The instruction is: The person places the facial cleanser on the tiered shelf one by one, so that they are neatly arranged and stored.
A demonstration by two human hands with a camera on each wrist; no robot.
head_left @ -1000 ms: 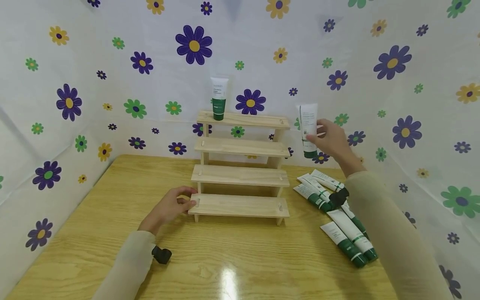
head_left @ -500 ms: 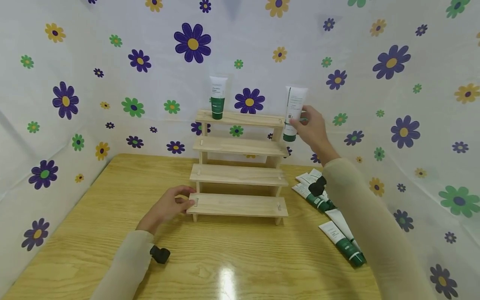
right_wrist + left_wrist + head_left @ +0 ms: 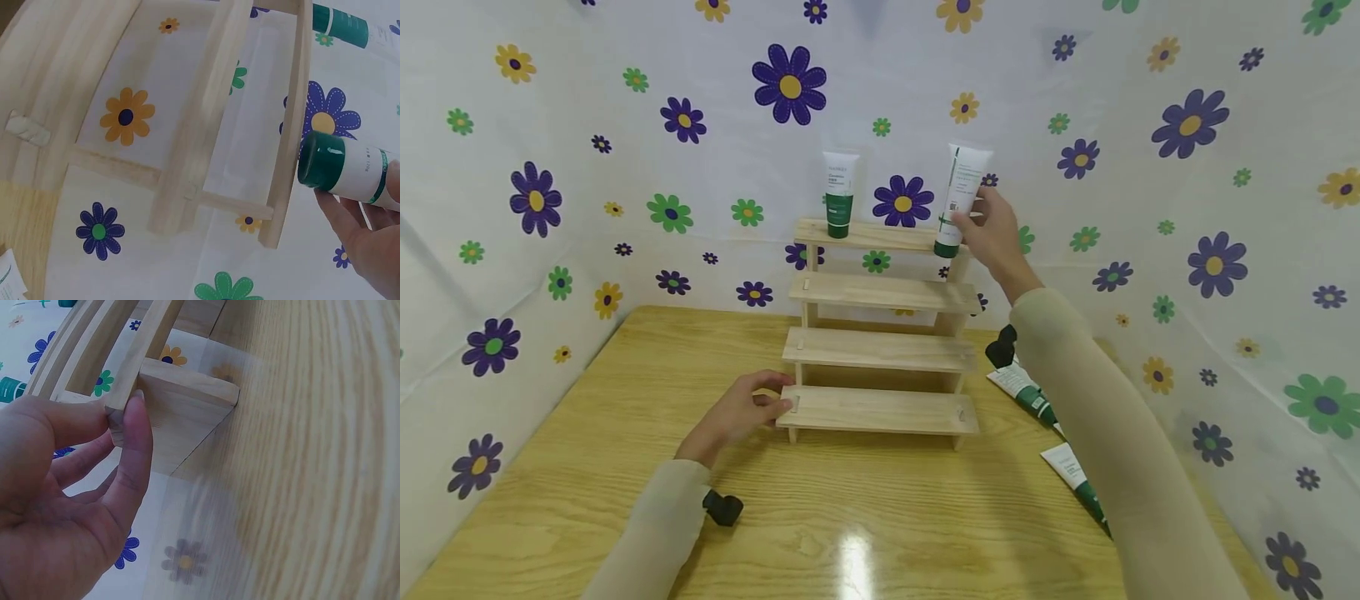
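My right hand (image 3: 997, 232) grips a white squeeze tube (image 3: 962, 187) with a green cap, tilted a little, at the right end of the top tier. In the right wrist view its green cap (image 3: 322, 160) is close to the top board's edge; whether they touch I cannot tell. With thumb and fingers my left hand (image 3: 745, 408) pinches the left end of the lowest board of the wooden stepped rack (image 3: 880, 410). The left wrist view shows that pinch on the board's corner (image 3: 119, 406). A white-and-green tube (image 3: 839, 196) stands cap down at the top tier's left.
More tubes (image 3: 1026, 396) lie on the wooden table (image 3: 880, 508) right of the rack, partly hidden by the right sleeve (image 3: 1097, 400). A flower-patterned cloth (image 3: 700, 50) hangs behind and at both sides.
My right hand has carried the tube left and upward, from beside the rack to the top tier's right end. The left hand stays on the lowest board.
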